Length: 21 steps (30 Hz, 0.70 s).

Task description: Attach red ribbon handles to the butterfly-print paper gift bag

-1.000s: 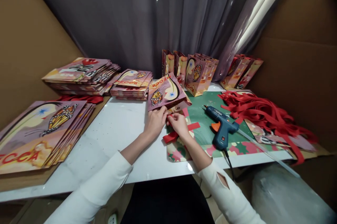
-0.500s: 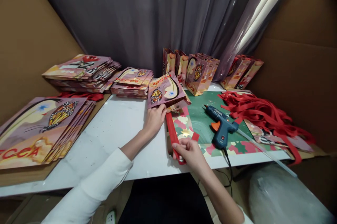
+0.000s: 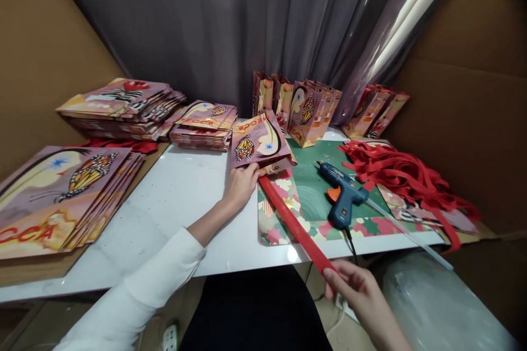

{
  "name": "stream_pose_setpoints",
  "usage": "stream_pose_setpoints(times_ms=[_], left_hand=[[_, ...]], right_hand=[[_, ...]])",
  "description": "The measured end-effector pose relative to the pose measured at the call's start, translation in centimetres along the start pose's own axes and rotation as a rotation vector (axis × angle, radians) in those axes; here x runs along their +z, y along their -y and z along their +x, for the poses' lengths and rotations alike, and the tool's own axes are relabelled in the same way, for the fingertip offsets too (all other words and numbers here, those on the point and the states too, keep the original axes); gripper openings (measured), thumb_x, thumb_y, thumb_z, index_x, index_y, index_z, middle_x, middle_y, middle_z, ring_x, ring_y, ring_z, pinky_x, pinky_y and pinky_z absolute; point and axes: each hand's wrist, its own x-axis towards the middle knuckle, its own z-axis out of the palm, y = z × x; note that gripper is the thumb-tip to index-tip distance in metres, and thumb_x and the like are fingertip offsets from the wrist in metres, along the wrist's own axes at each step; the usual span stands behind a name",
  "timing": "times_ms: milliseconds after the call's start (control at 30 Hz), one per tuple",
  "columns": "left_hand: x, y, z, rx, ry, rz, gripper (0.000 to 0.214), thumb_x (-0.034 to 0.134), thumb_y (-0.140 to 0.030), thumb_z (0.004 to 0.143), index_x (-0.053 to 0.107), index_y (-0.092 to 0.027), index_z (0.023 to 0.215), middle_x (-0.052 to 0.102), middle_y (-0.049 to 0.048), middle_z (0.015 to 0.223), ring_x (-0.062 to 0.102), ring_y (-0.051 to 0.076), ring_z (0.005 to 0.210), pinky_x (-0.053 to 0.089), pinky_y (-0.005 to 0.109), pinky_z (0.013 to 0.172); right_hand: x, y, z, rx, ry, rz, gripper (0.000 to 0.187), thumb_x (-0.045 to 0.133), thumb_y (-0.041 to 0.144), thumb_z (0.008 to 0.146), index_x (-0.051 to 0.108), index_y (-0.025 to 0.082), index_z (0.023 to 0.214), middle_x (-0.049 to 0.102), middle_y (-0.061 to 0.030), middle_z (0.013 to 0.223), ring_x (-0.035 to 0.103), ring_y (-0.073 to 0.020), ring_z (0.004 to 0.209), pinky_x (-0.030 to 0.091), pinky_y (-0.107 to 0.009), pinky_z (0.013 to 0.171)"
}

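Ribbon [image 3: 294,224] stretches taut between left hand [image 3: 241,183] and right hand [image 3: 360,290].

Grey curtain [image 3: 230,27] behind – cardboard walls [image 3: 465,93] flanking

Small hand-assembly station for printed gift bags, looks like a home or back-room workshop. White glossy worktop [image 3: 185,197] boxed in by brown cardboard sheets [image 3: 465,115] on both sides, grey curtain [image 3: 230,27] behind. Stacks of flat butterfly-print paper bags [image 3: 69,197] at left and rear; finished bags standing upright [image 3: 304,109] by the curtain. Heap of cut red ribbon strips [image 3: 403,175] at right. Blue hot glue gun with orange trigger [image 3: 342,195] lying on a green cutting mat [image 3: 317,186], corded.
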Motion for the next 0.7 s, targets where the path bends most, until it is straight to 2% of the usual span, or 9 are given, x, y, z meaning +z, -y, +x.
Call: stream_pose_setpoints(times_ms=[100,267,333,467,533,600,700], left_hand=[[-0.1,-0.2,0.0,0.002,0.005,-0.004,0.019,0.049,-0.027,0.096,0.064,-0.017,0.101,0.073,0.0080,0.088,0.068,0.023,0.081,0.044,0.030,0.076],[0.0,-0.2,-0.1,-0.011,0.000,0.002,0.019,0.049,-0.028,0.095,0.065,-0.018,0.099,0.072,0.0076,0.084,0.067,0.024,0.079,0.044,0.030,0.075],[0.0,-0.2,-0.1,-0.015,-0.003,0.006,0.019,0.049,-0.028,0.095,0.065,-0.018,0.098,0.072,0.0077,0.082,0.067,0.024,0.077,0.044,0.031,0.075],[-0.2,-0.2,-0.1,-0.008,-0.012,-0.014,0.020,0.048,-0.029,0.096,0.064,-0.018,0.100,0.072,0.0068,0.083,0.067,0.024,0.077,0.044,0.030,0.073],[-0.3,-0.1,-0.1,-0.009,-0.025,-0.046,0.020,0.048,-0.031,0.096,0.063,-0.018,0.099,0.072,0.0059,0.084,0.067,0.023,0.077,0.043,0.029,0.072],[-0.6,-0.1,-0.1,-0.022,-0.036,-0.082,0.019,0.047,-0.030,0.096,0.063,-0.019,0.098,0.073,0.0057,0.085,0.067,0.023,0.076,0.042,0.029,0.072],[-0.9,0.0,0.0,-0.037,-0.049,-0.115,0.018,0.048,-0.028,0.094,0.063,-0.019,0.099,0.073,0.0060,0.088,0.067,0.022,0.078,0.042,0.029,0.074]], right_hand=[[-1.0,-1.2,-1.2,0.064,-0.035,-0.029,0.054,0.059,0.068,0.083,0.066,0.014,0.078,0.064,-0.0064,0.065,0.043,-0.0094,0.049,0.034,-0.022,0.048],[-2.3,-3.0,-2.0,0.046,-0.039,-0.158,0.056,0.056,0.069,0.084,0.065,0.015,0.071,0.066,-0.0078,0.066,0.054,-0.0152,0.062,0.040,-0.025,0.060],[-2.7,-3.1,-1.9,0.050,-0.101,-0.295,0.058,0.053,0.071,0.083,0.067,0.017,0.072,0.067,-0.0086,0.070,0.058,-0.0189,0.067,0.041,-0.027,0.061],[-2.7,-0.8,-0.7,-0.026,-0.387,-0.443,0.054,0.051,0.069,0.084,0.072,0.020,0.091,0.072,-0.0094,0.095,0.064,-0.0264,0.088,0.046,-0.032,0.077],[-2.2,1.3,0.8,-0.108,-0.456,-0.439,0.050,0.051,0.066,0.086,0.072,0.021,0.093,0.071,-0.0095,0.100,0.064,-0.0272,0.093,0.045,-0.033,0.083],[-1.2,3.2,2.8,-0.228,-0.433,-0.431,0.045,0.048,0.059,0.090,0.071,0.021,0.094,0.070,-0.0096,0.102,0.062,-0.0262,0.097,0.044,-0.034,0.087],[0.8,5.1,6.1,-0.354,-0.300,-0.493,0.036,0.048,0.045,0.093,0.070,0.019,0.104,0.065,-0.0100,0.104,0.060,-0.0245,0.099,0.043,-0.035,0.090]])
